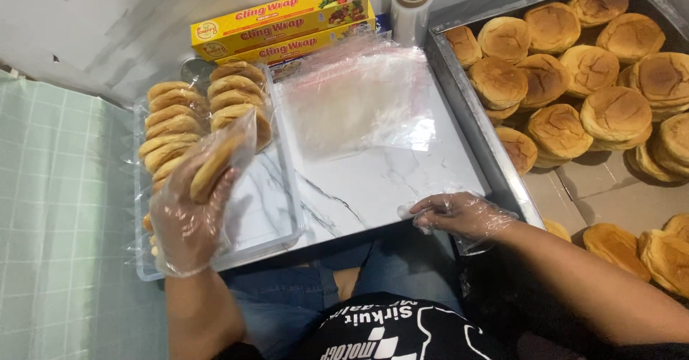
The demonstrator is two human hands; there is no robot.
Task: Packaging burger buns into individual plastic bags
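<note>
My left hand (188, 220), in a thin clear plastic glove, holds a bagged bun (217, 162) on edge over a clear plastic tray (286, 220). Rows of bagged buns (176, 119) stand on edge in that tray's far and left part. My right hand (459, 213), also gloved, rests fingers-down on the white marble board (366, 188) near its front right corner, holding nothing I can make out. A stack of clear plastic bags (359, 101) lies on the board beyond it.
A large metal tray (470, 116) on the right holds several loose round buns (567, 80) on cardboard. Two yellow wrap boxes (283, 22) and a roll of clear film (410, 5) sit at the back. A green tiled wall is on the left.
</note>
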